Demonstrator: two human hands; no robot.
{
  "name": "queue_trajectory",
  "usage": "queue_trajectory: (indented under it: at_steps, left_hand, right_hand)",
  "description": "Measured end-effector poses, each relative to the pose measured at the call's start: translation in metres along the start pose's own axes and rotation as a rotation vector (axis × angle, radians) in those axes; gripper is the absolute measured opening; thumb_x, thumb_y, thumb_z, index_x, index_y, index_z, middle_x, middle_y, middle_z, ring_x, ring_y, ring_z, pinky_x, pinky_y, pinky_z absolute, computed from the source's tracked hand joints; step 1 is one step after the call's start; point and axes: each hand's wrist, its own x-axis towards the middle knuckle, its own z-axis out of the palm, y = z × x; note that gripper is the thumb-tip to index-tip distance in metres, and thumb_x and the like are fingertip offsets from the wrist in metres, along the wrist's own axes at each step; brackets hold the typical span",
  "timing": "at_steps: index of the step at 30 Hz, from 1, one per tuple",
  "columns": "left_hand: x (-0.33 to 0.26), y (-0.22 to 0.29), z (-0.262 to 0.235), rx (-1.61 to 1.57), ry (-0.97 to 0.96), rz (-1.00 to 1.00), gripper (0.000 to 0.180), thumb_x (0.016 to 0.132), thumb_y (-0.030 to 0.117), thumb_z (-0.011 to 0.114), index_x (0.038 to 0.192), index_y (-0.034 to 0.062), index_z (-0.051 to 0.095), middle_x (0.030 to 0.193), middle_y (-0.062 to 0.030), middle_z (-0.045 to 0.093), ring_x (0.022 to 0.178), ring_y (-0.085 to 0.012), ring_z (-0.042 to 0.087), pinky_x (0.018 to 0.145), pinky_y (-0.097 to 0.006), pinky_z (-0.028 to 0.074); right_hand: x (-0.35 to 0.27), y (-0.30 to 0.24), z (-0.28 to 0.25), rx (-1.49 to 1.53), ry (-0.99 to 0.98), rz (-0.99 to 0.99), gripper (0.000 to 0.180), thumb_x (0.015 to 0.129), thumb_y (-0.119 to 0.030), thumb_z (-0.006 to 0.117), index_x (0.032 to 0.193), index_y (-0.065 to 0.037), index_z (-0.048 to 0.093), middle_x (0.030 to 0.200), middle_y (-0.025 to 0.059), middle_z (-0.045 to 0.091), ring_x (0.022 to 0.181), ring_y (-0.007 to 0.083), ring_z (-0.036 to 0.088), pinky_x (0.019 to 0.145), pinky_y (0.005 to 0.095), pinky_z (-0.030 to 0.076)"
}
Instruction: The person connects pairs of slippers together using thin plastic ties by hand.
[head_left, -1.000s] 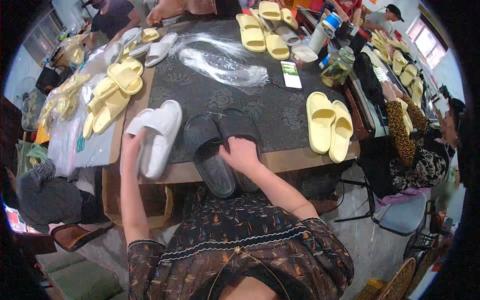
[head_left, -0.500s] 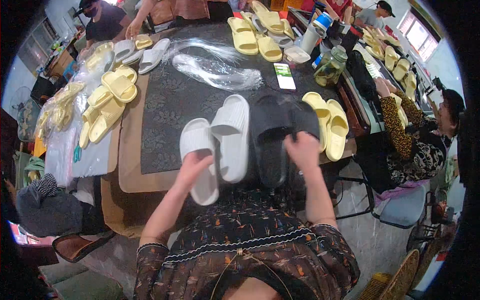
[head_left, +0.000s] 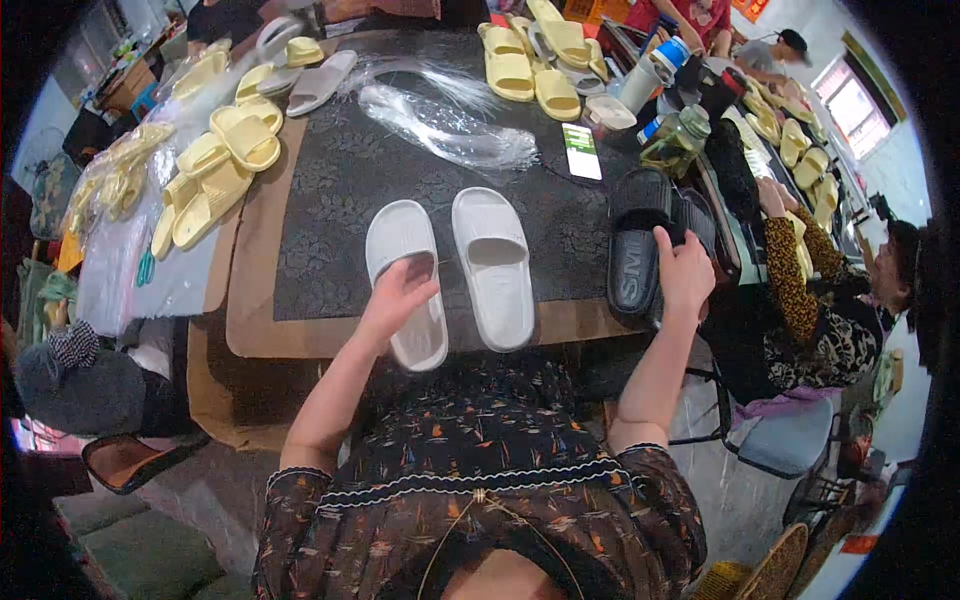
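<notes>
On the dark table mat (head_left: 340, 200), white slippers (head_left: 450, 270) lie beside yellow slippers (head_left: 215, 170).

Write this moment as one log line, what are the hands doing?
left hand: on white slipper | right hand: gripping black slipper | second white slipper: flat on dark mat

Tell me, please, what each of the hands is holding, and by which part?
Left hand: white foam slide sandal, at its strap. Right hand: black foam slide sandals, at the strap edge.

Yellow slippers (head_left: 228, 150), clear bags (head_left: 450, 125), a phone (head_left: 581, 152).
</notes>
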Motion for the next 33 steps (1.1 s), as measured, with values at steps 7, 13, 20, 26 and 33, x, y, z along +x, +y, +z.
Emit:
queue_trajectory:
  at_steps: [7, 13, 20, 26, 33]
  left_hand:
    - [-0.021, 0.048, -0.014, 0.481, -0.113, 0.159, 0.048, 0.081, 0.016, 0.067, 0.124, -0.001, 0.054, 0.123, -0.0144, 0.056, 0.098, -0.0239, 0.064, 0.085, -0.033, 0.051]
    - [-0.017, 0.066, -0.028, 0.495, 0.021, 0.193, 0.029, 0.082, 0.017, 0.066, 0.107, 0.003, 0.065, 0.095, -0.0109, 0.067, 0.076, -0.0187, 0.066, 0.071, -0.03, 0.052]
    - [0.006, 0.065, -0.038, 0.529, 0.056, 0.272, 0.024, 0.082, 0.016, 0.065, 0.102, 0.0035, 0.067, 0.094, -0.0112, 0.066, 0.079, -0.0186, 0.065, 0.071, -0.03, 0.052]
    - [0.05, 0.061, -0.038, 0.704, 0.222, 0.369, 0.026, 0.08, 0.019, 0.065, 0.101, 0.004, 0.066, 0.093, -0.0124, 0.064, 0.086, -0.0259, 0.063, 0.076, -0.036, 0.051]
    - [0.135, 0.054, -0.003, 0.915, -0.135, 0.352, 0.024, 0.077, 0.023, 0.066, 0.092, 0.0041, 0.069, 0.087, -0.0149, 0.065, 0.082, -0.0326, 0.062, 0.075, -0.041, 0.05]
  right_hand:
    - [-0.04, -0.114, 0.0, 0.846, -0.191, -0.637, 0.032, 0.082, -0.032, 0.067, 0.1, -0.006, 0.066, 0.089, 0.0086, 0.065, 0.085, 0.0265, 0.06, 0.076, 0.0374, 0.049]
    - [-0.035, -0.225, 0.059, 0.898, -0.324, -0.865, 0.031, 0.082, -0.028, 0.064, 0.104, -0.007, 0.067, 0.102, 0.0098, 0.066, 0.097, 0.0287, 0.06, 0.085, 0.0369, 0.046]
    - [-0.027, -0.262, 0.084, 0.712, -0.576, -0.855, 0.021, 0.078, -0.024, 0.061, 0.088, -0.008, 0.071, 0.086, 0.0121, 0.068, 0.083, 0.0313, 0.064, 0.077, 0.0417, 0.051]
    - [-0.032, -0.233, 0.1, 1.239, -0.342, -0.345, 0.017, 0.082, -0.018, 0.065, 0.087, -0.003, 0.067, 0.075, 0.0142, 0.067, 0.068, 0.023, 0.066, 0.064, 0.0325, 0.05]
    - [-0.031, -0.235, 0.124, 1.432, -0.304, -0.215, 0.022, 0.087, -0.021, 0.063, 0.088, 0.0, 0.065, 0.073, 0.0075, 0.065, 0.065, 0.0122, 0.058, 0.062, 0.0291, 0.047]
